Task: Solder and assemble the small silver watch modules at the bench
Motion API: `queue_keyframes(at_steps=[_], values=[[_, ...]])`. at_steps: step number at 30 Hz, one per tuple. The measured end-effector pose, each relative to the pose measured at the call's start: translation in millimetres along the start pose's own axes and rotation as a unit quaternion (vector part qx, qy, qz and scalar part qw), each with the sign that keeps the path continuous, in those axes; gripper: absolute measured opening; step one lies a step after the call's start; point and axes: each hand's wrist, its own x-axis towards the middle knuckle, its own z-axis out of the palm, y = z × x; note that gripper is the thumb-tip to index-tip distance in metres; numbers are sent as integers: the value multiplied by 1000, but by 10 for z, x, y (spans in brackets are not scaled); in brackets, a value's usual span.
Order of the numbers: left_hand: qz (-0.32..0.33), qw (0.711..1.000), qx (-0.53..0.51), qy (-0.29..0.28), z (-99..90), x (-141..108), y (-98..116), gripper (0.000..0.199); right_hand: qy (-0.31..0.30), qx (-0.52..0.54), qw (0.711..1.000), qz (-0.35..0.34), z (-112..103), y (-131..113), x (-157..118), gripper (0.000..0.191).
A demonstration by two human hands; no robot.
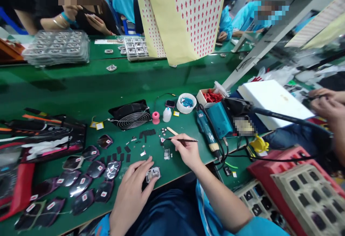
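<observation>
At the table's front edge, my left hand [134,187] closes its fingers and thumb around a small pale watch-like housing [153,175], its open side facing up. My right hand [187,153] pinches slim black tweezers [191,141]. Their tip points left, at a tiny white-and-red part [162,140]; whether they touch is too small to tell. Close by are loose metal bits [163,132], a wooden stick [171,131] and a small clear-and-metal piece [167,154]. Black rectangular pads [147,133] are scattered to the left of the tweezers.
Several dark watch faces with red-marked stickers [81,185] cover the left side. Behind stand a fan [132,119], a white bottle [167,114] and a round tub [186,103]. A teal electric screwdriver [205,126] and its cables lie right. Yellow sticker sheets [172,23] hang ahead; co-workers sit opposite and right.
</observation>
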Motion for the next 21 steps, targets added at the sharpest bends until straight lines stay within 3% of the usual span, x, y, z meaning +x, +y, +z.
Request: queue_keyframes(at_steps=[8,11,17,21], values=[[4,998,-33,50,90,-10,-73,28,163,-150,974,-54,-569,-80,410,26],[11,998,-37,55,101,-22,-92,27,157,-196,966,-60,-618,-70,551,25],[21,998,-31,55,128,-50,-126,29,114,-244,962,-39,-507,-37,687,26],[16,998,-34,59,143,-72,-142,28,124,-276,952,-37,-488,-47,729,27]])
